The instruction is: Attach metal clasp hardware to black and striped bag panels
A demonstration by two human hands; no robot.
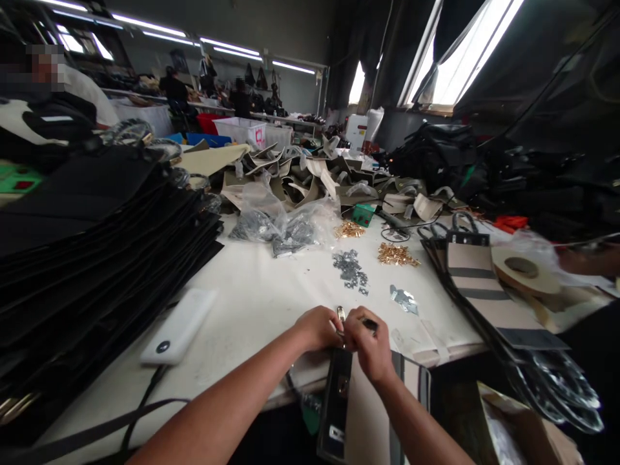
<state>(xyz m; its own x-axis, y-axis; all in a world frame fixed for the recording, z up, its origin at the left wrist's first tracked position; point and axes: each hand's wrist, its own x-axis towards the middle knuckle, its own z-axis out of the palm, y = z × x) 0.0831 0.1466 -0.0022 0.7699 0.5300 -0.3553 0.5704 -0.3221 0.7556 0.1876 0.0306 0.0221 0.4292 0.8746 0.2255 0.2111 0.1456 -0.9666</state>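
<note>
My left hand (317,328) is closed, its fingertips pinched at a small gold metal fitting (341,314) near the table's front edge. Right beside it, my right hand (369,345) is curled shut; a dark piece with a brass-coloured part (369,323) pokes out of the fist, its kind unclear. Below both hands a beige bag panel (365,400) with dark stripes hangs over the table edge, a black strip with metal hardware along its left side. My right forearm covers part of this panel.
On the white table (252,290) lie grey metal plates (349,268), gold fittings (396,254) and plastic bags (290,223). Black panels (106,226) are stacked left, near a white power bank (181,326). Striped bag pieces (477,278) and a tape roll (520,268) sit right.
</note>
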